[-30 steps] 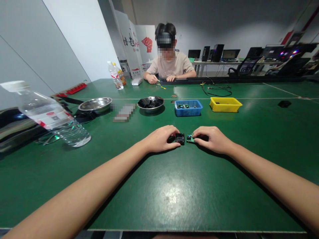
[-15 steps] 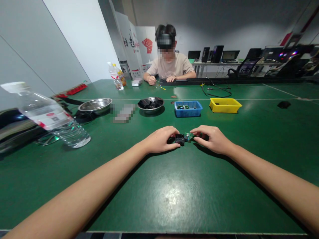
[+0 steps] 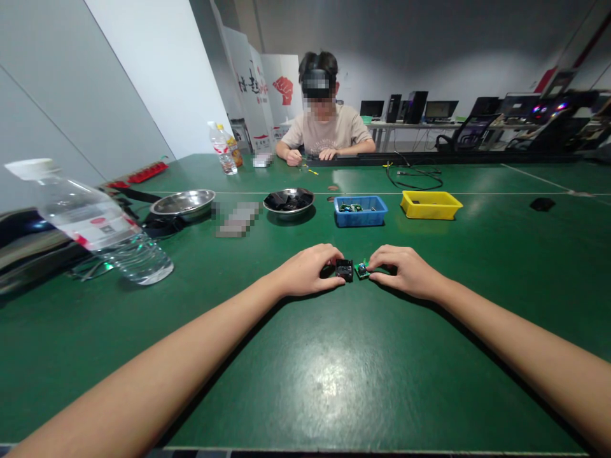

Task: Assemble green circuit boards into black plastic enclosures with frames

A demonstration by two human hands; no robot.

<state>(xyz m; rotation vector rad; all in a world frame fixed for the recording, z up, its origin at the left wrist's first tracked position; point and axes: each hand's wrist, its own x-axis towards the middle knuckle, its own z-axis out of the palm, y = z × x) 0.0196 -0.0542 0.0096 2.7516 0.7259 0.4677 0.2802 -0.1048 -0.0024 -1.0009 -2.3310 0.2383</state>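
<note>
My left hand is closed on a small black plastic housing, thumb at the near side and fingers at the far side. The housing's open hollow faces up. Just to its right, my right hand pinches a small green circuit board at its right edge. A dark round part sits on top of the board. A narrow gap separates board and housing, and both are at the green table.
Beyond my hands stand a bowl of black parts, a blue bin with circuit boards and a yellow bin. A metal bowl and a water bottle are at left. Across the table sits a person.
The circuit board has turned in my right hand, and its dark round part now shows on top. My right fingers have closed nearer to it. My left hand holds the housing in about the same place.
</note>
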